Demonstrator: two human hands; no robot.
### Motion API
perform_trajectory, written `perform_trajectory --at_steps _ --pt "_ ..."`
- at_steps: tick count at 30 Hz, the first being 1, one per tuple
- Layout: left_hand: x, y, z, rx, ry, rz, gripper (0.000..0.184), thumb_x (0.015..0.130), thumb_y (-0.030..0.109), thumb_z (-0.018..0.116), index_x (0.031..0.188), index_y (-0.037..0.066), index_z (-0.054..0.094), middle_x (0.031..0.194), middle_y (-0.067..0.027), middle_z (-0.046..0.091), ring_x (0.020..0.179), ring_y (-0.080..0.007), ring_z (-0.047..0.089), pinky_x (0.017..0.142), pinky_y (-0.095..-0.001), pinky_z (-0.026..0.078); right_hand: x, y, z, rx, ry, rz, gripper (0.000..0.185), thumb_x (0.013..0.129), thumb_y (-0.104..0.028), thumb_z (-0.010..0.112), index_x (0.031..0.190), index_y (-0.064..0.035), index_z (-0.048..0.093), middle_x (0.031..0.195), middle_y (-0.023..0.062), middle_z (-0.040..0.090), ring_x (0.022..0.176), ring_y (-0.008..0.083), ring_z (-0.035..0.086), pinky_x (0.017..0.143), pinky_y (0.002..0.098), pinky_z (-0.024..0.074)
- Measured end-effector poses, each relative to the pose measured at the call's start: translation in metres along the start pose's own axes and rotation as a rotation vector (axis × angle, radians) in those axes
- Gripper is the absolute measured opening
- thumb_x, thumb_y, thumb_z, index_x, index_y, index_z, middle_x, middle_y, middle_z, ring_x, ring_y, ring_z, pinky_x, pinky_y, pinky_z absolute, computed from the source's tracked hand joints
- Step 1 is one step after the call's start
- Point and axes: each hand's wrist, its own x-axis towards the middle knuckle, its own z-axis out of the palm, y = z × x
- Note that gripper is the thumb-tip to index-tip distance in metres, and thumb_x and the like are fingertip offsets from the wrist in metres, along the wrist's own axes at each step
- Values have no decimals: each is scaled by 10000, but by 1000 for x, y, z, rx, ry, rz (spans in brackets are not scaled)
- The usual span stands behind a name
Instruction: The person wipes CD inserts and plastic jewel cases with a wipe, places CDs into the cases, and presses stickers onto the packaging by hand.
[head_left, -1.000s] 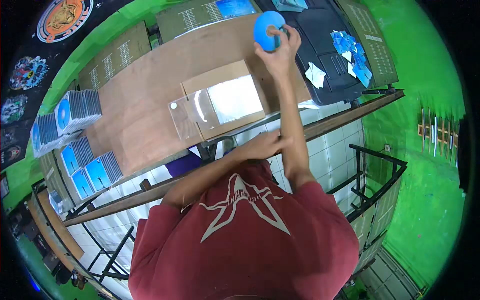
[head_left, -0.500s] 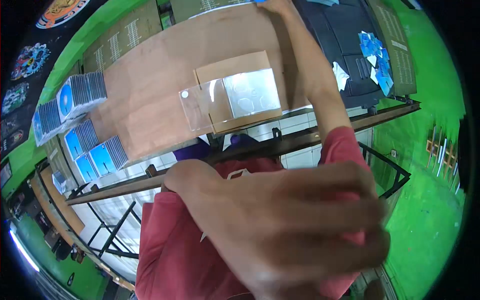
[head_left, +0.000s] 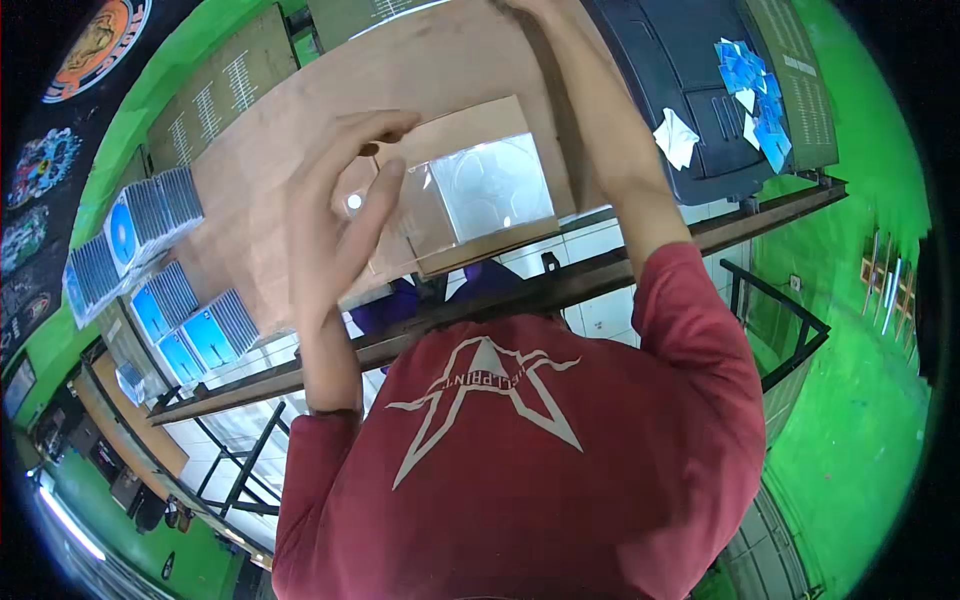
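An open clear CD case (head_left: 496, 190) lies on a flat cardboard piece (head_left: 470, 118), its silvery tray side on the right and its see-through lid (head_left: 422, 215) on the left. A small round white spot shows through the lid. Over the lid's left part is my left hand (head_left: 345, 190), thumb and fingers apart with nothing between them; whether it touches the lid I cannot tell. My right arm stretches to the far side of the table, where my right hand (head_left: 532, 5) is mostly cut off by the top edge, its fingers hidden.
Stacks of cased discs with blue covers (head_left: 150, 225) stand at the table's left end, with more blue cases (head_left: 205, 335) nearer me. On the right, a black box-like surface (head_left: 690, 60) bears blue paper pieces (head_left: 755, 95) and white scraps (head_left: 677, 138). A metal rail (head_left: 580, 285) runs along the near side.
My left hand has gone from close before the camera, where it was blurred, to above the case lid. My right hand has slid further out past the top edge, and the view has shifted slightly.
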Motion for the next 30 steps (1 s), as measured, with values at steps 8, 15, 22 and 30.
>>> perform_trajectory --at_steps 8,15,22,30 --pt "-62 -129 47 325 -131 -193 673 776 123 797 1397 30 555 1340 -204 605 1286 -407 535 1089 -475 419 -184 -23 -25 542 369 18 415 820 -204 796 1191 -34 726 1183 203 690 1181 372 616 1031 454 483" --pt "-90 -123 75 398 -238 -84 1323 487 273 984 1605 101 297 1548 -178 442 1502 -345 337 1245 -589 144 -343 -74 -21 203 221 -181 351 821 -129 790 1167 -114 733 1241 123 671 1197 336 602 1054 462 451" --pt "-94 -130 83 386 -210 -100 1399 437 274 996 1620 117 266 1498 -147 479 1460 -327 393 1235 -609 142 -358 -118 -17 -50 -11 -368 468 770 -165 830 1226 -140 730 1484 119 490 1444 402 346 1144 543 365" --pt "-99 -126 83 416 -144 -27 1363 462 262 986 1616 124 276 1474 -124 487 1442 -305 412 1237 -599 156 -332 -120 -19 -96 -55 -481 389 716 -107 848 1080 -102 714 1469 134 480 1448 395 343 1165 550 328"
